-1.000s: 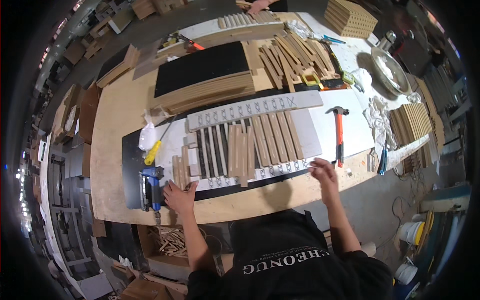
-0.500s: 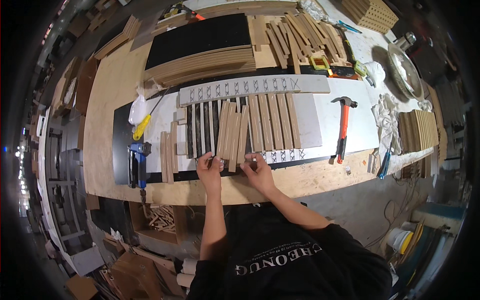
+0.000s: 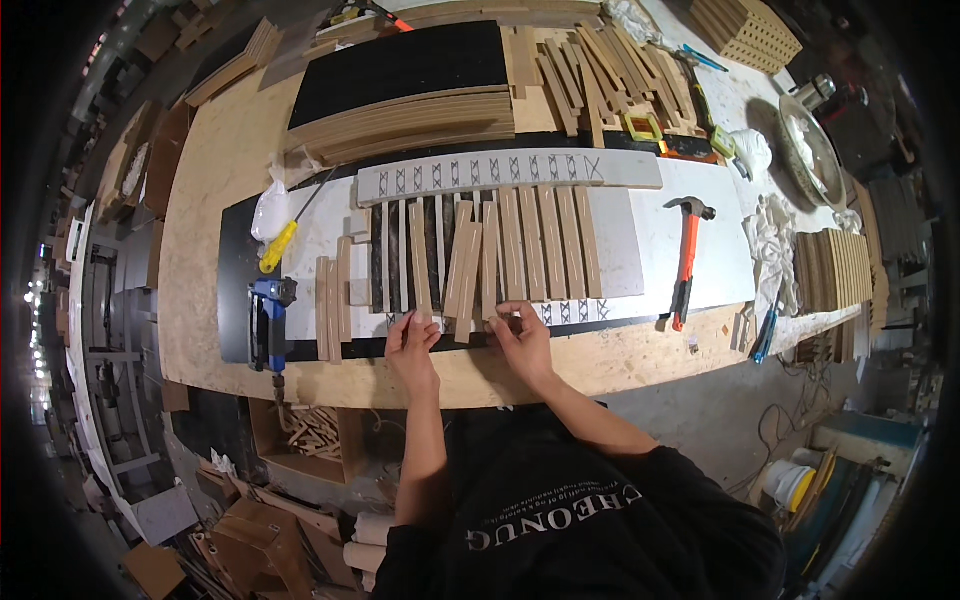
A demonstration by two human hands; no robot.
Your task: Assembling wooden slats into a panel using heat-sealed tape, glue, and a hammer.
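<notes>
My left hand [image 3: 413, 355] pinches the near end of a narrow wooden strip [image 3: 419, 258], which lies lengthwise over dark and pale stripes left of centre. My right hand [image 3: 524, 345] has thumb and fingers curled at the near end of another wooden strip [image 3: 489, 255]. Between the hands, a couple of loose strips [image 3: 461, 275] lie slanted and overlapping. To the right, several strips [image 3: 545, 243] stand in an evenly spaced row with thin light lines along their tops. A pale board [image 3: 510, 172] with dark crossed marks runs along their far ends.
A claw hammer [image 3: 687, 262] lies right on the white board. At left are a yellow-handled screwdriver [image 3: 280, 246], a blue power tool [image 3: 268, 325] and a few spare strips [image 3: 329, 310]. Behind rise stacked black-topped panels [image 3: 400, 75] and a strip pile [image 3: 615, 75].
My left hand has shifted slightly left, and one strip has come away from the bunched group to lie apart on the left. My right hand stays nearly in place.
</notes>
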